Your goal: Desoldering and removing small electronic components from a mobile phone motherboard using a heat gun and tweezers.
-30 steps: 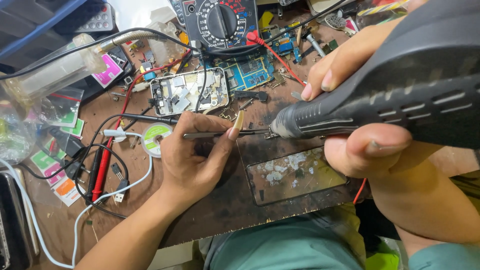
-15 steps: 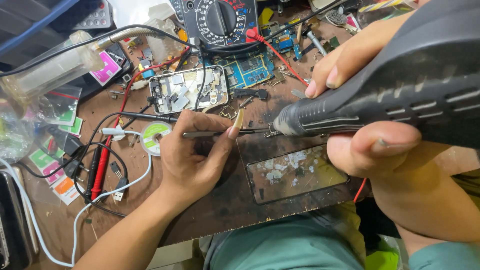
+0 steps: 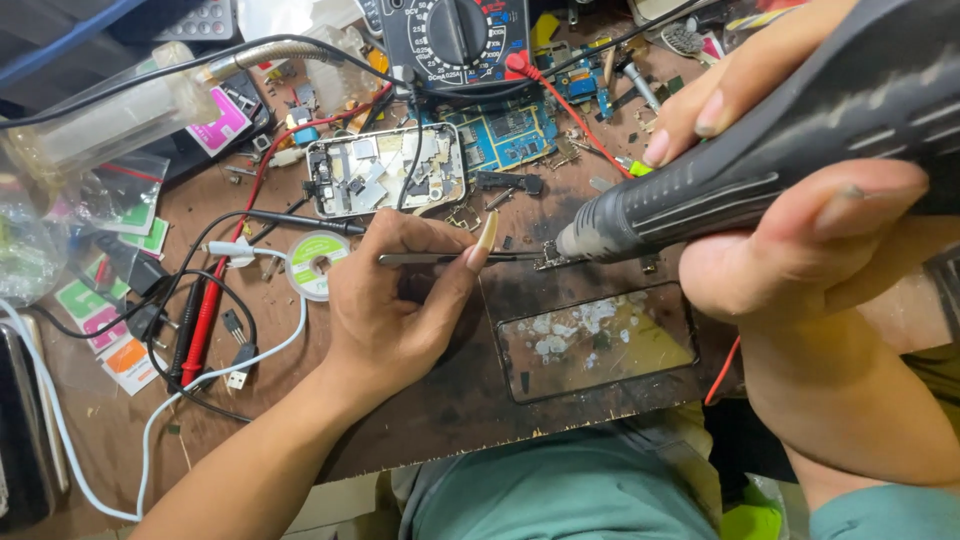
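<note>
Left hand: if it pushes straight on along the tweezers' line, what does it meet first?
Likely the small circuit piece at the tweezers tips, right under the hot-air tool nozzle. The left hand points right; height is hard to judge.

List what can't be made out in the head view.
- Rear of the hot-air tool: cut off by the right edge.
- Small part at the nozzle: too small to identify; whether the tweezers grip it is unclear.
- Left hand palm: turned away from the camera.
- Multimeter: top cut off by the upper edge.
- Right hand hides the bench beneath.
</note>
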